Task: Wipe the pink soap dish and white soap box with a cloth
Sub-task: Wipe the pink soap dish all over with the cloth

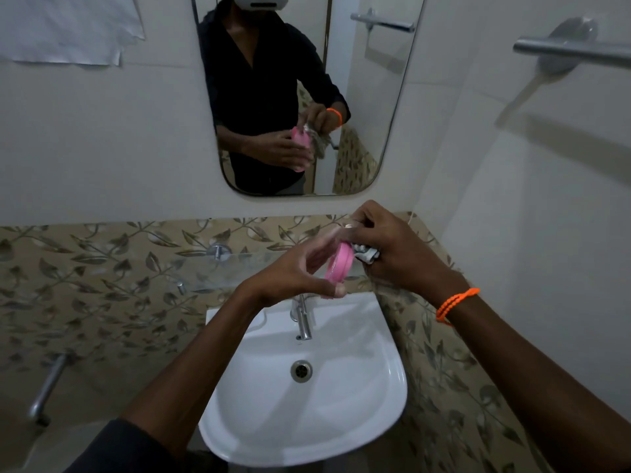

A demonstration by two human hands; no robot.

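Hands number two, both raised above one white sink. The left hand holds one pink soap dish on edge, thumb pressed at its lower rim and fingers curled around the far side, so the grip is closed on the dish. The right hand is bunched around one small grey-white cloth, fingers folded tight on it, and the cloth touches the right face of the dish. One orange band, looped in two strands, circles the right wrist.

One tap stands at the back of the sink, its top hidden behind the left hand, and one drain sits in the basin. One glass shelf runs along the leaf-patterned tiles, hard to make out because it is clear. One mirror hangs above and repeats the same hold, dish and cloth together at chest height. One metal bar is fixed on the right wall, cut off by the frame edge. One sheet of paper is stuck at upper left, its top cut off. One metal pipe shows at lower left.

Most of the cloth is buried in the right fist, and the far side of the dish is covered by the left fingers. A white soap box cannot be made out anywhere.

Both forearms reach forward and inward, meeting over the tap.
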